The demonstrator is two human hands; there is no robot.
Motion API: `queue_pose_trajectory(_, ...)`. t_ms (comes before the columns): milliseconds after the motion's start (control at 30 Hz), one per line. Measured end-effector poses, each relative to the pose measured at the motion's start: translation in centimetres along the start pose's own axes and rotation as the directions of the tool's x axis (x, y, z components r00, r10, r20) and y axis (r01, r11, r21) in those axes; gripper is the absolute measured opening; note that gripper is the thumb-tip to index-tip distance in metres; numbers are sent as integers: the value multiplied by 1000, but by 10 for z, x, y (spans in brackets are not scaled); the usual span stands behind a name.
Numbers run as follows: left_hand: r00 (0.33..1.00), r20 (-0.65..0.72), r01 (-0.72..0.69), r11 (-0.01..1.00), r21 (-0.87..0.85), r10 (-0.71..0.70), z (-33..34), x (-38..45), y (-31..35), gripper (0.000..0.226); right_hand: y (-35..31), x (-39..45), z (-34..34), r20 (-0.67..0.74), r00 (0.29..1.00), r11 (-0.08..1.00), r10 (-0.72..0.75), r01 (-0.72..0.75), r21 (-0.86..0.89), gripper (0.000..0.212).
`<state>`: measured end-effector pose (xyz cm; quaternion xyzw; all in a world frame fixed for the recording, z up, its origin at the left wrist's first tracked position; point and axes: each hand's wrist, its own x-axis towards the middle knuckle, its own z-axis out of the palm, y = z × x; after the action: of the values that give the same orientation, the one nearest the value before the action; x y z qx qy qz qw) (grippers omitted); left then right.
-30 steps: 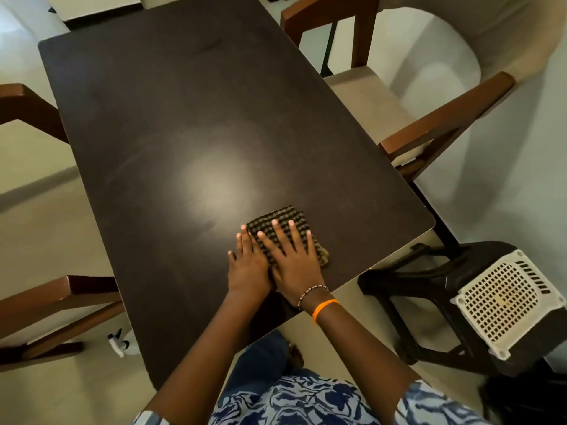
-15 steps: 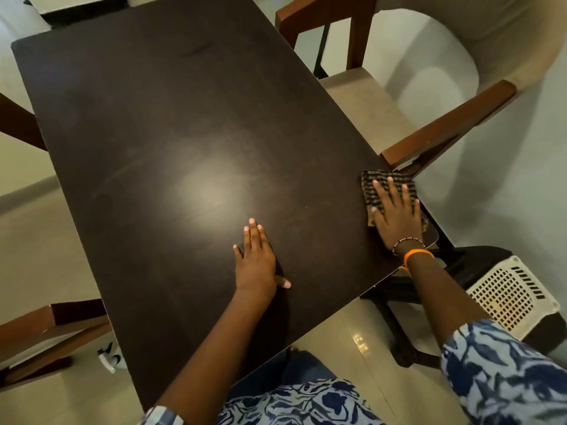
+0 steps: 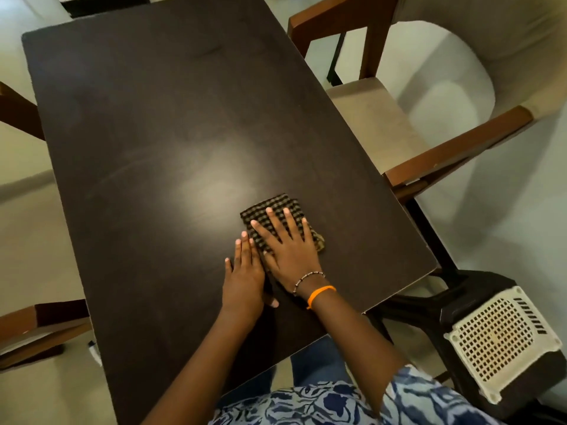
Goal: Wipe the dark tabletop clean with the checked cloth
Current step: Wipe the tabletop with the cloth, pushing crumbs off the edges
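since half a second ago the checked cloth (image 3: 277,223) has moved away from the table corner next to the wooden armchair (image 3: 454,154) and now lies on the dark tabletop (image 3: 159,124) again, near the bright reflection in the middle of the table and a little toward the person. the right hand (image 3: 287,250) came with it: it lies flat on the cloth with the fingers spread and straight, so it presses the cloth down with the palm and does not clench it. only the far part and the right edge of the folded cloth show around the hand. this wrist wears a bead bracelet (image 3: 308,279) and an orange band (image 3: 322,294). the left hand (image 3: 245,279) is flat on the bare tabletop just beside the right hand, on its left, fingers together and straight, grasping nothing; its fingertips reach the near left corner of the cloth and seem to touch it. beyond the table corner nearest the person's right side stands a dark plastic stool (image 3: 478,329) with a pale perforated seat. a blue patterned sleeve (image 3: 429,397) shows at the bottom edge, below the table.
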<state>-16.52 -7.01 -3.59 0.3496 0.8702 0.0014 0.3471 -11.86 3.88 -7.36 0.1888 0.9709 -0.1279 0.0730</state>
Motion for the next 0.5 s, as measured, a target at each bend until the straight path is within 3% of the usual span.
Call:
queue_pose_trajectory(100, 998, 19, 56, 998, -24, -55, -1, 3, 10, 126, 42, 11, -12, -16, 999, 998, -50, 50, -30, 63)
queue_pose_trajectory(333, 993, -75, 84, 992, -90, -91, -6, 22, 45, 125, 147, 32, -45, -98, 969, 973, 226, -230, -22, 63)
queue_pose_trajectory(433, 988, -83, 118, 986, -122, -128, -11, 34, 54, 125, 129, 36, -39, -139, 884, 895, 446, -438, 86, 63)
queue_pose_trajectory(500, 985, -82, 135, 978, -161, -150, -15, 43, 58, 127, 102, 40, -32, -129, 872, 880, 473, -460, 118, 64)
